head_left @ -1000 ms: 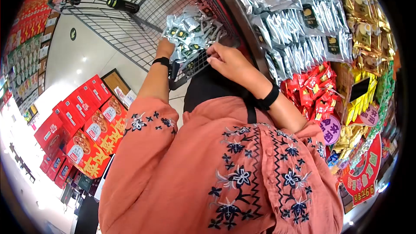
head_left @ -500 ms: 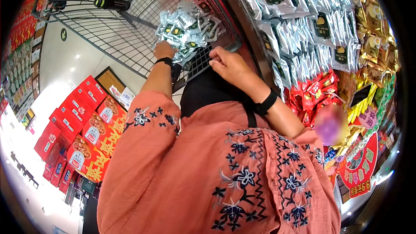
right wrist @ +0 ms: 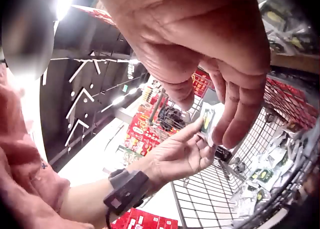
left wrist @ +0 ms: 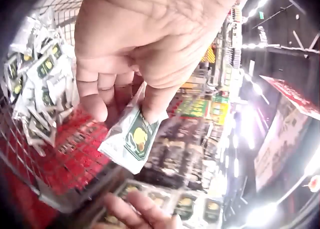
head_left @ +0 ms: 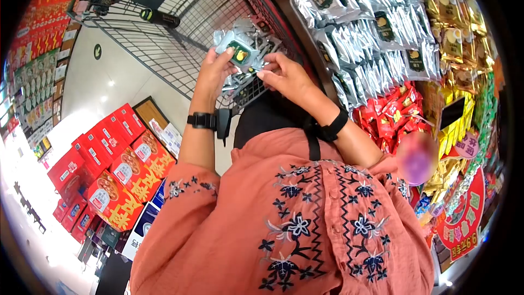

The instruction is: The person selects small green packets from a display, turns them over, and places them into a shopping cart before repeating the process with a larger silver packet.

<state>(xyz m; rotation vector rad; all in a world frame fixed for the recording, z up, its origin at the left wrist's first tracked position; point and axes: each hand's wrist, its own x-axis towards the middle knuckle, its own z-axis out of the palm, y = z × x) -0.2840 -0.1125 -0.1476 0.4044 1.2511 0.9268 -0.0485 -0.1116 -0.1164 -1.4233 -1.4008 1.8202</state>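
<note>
In the head view my left hand (head_left: 214, 74) pinches a silver foil packet (head_left: 244, 52) with a dark green label and a yellow picture on it. The thumb lies along the label, and the packet is raised over the shopping cart (head_left: 150, 54). My right hand (head_left: 292, 79) is close by the packet's right end, thumb and fingers apart. Its fingers (left wrist: 135, 209) show below the packet in the left wrist view, with a gap between. Behind and beneath, a pile of similar silver packets (right wrist: 270, 171) lies in the cart.
To the right stands a display of upright silver packets (head_left: 376, 38), with red packets (head_left: 390, 114) and gold bags (head_left: 458, 33) beside it. A dark bottle (head_left: 159, 18) lies at the cart's far side. Red boxes (head_left: 98, 150) are stacked on the left.
My left hand has come up from the pile in the cart with one silver packet. The right hand has moved in close to that packet.
</note>
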